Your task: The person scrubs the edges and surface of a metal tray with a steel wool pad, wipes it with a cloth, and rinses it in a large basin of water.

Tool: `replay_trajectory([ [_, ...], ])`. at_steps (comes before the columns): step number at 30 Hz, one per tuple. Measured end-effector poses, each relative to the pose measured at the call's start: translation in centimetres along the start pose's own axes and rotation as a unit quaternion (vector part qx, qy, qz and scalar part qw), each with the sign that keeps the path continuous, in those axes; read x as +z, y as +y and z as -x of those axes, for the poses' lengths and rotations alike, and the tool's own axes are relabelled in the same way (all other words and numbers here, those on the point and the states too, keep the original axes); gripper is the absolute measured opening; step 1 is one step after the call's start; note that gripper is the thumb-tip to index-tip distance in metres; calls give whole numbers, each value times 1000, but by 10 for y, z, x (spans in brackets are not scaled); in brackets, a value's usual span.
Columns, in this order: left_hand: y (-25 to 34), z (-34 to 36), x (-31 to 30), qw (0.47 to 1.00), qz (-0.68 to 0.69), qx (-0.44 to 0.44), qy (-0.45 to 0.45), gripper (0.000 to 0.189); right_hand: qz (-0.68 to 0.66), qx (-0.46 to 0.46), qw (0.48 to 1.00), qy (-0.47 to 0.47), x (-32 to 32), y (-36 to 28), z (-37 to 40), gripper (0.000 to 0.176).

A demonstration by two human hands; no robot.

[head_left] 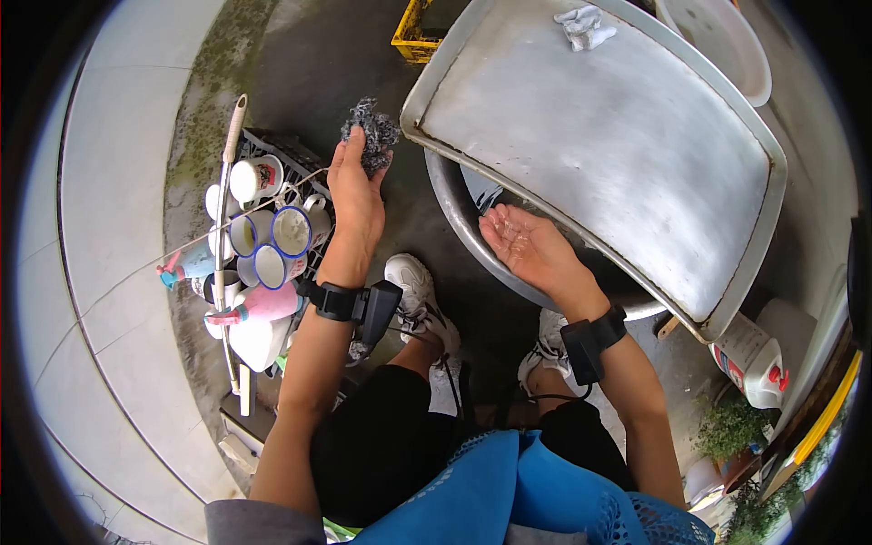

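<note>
At eleven o'clock, the left hand (357, 198) has its fingers grasping a tangled, curly, dark-grey scourer (379, 136); the right hand (538, 252), wet palm upward, has its fingers released.

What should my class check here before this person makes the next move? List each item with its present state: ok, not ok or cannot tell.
1. Left hand has hold of the wiry scrubber: ok.
2. Right hand empty of tools: ok, open with palm up and wet.
3. Metal tray clear of loose items: not ok, a crumpled white cloth lies near its far edge.
4. Metal tray steady over the basin: cannot tell, its supports are mostly hidden.
5. Scrubber touching the metal tray: not ok, it is held off to the left.
</note>
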State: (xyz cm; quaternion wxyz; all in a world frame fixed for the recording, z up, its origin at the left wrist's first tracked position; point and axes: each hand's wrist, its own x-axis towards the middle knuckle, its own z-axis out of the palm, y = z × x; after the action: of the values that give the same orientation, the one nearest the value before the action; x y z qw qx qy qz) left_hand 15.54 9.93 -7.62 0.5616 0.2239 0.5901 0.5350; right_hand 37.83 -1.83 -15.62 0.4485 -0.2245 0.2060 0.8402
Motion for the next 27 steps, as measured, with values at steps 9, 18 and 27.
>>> replay_trajectory([
  [9, -18, -7, -14, 998, 8, -52, 24, 20, 192, -95, 973, -88, 113, 15, -36, 56],
  [18, -22, -8, -15, 997, 2, -69, 26, 20, 392, -97, 892, 203, -2, 8, 19, 33],
  [27, -27, -9, -21, 993, 16, -101, 60, 20, 70, -111, 956, 262, -28, 3, -18, 10],
])
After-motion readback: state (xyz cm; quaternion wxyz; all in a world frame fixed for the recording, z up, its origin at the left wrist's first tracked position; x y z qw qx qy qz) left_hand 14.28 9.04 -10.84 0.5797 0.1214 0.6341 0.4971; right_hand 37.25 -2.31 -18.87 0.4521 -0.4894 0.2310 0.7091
